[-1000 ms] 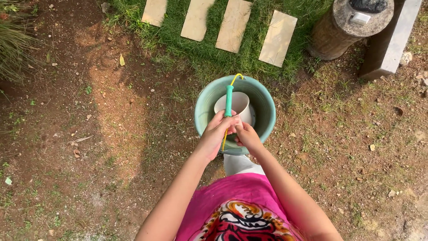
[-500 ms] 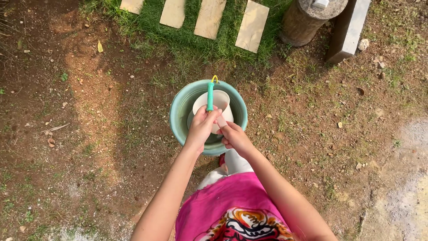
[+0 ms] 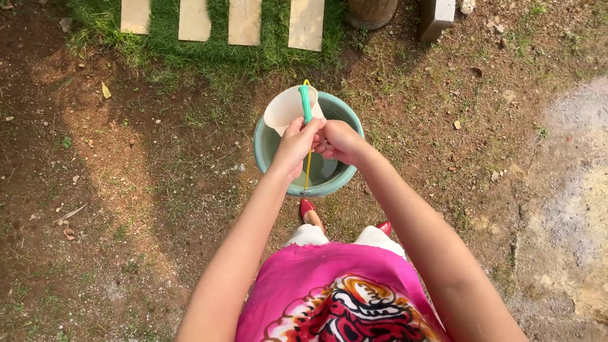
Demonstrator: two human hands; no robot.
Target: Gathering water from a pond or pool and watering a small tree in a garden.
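Note:
A teal bucket [image 3: 335, 180] hangs in front of me over bare dirt, with water in it. A thin yellow wire handle [image 3: 308, 172] with a green grip [image 3: 306, 103] arches over it. My left hand [image 3: 296, 144] and my right hand [image 3: 337, 140] are side by side, both closed around the near end of that grip. A white plastic cup [image 3: 286, 107] leans tilted at the bucket's far left rim, just beyond my left hand.
Several pale stone pavers [image 3: 243, 20] lie in a grass strip ahead. A round woven base [image 3: 370, 11] and a grey block [image 3: 437, 18] stand at the far right. My red shoes [image 3: 307, 208] are below the bucket. Pale gravel [image 3: 570, 190] lies to the right.
The pavers and the block have slid toward the top of the view. The white cup has shifted from the bucket's middle to its far left rim. Both hands stay on the grip.

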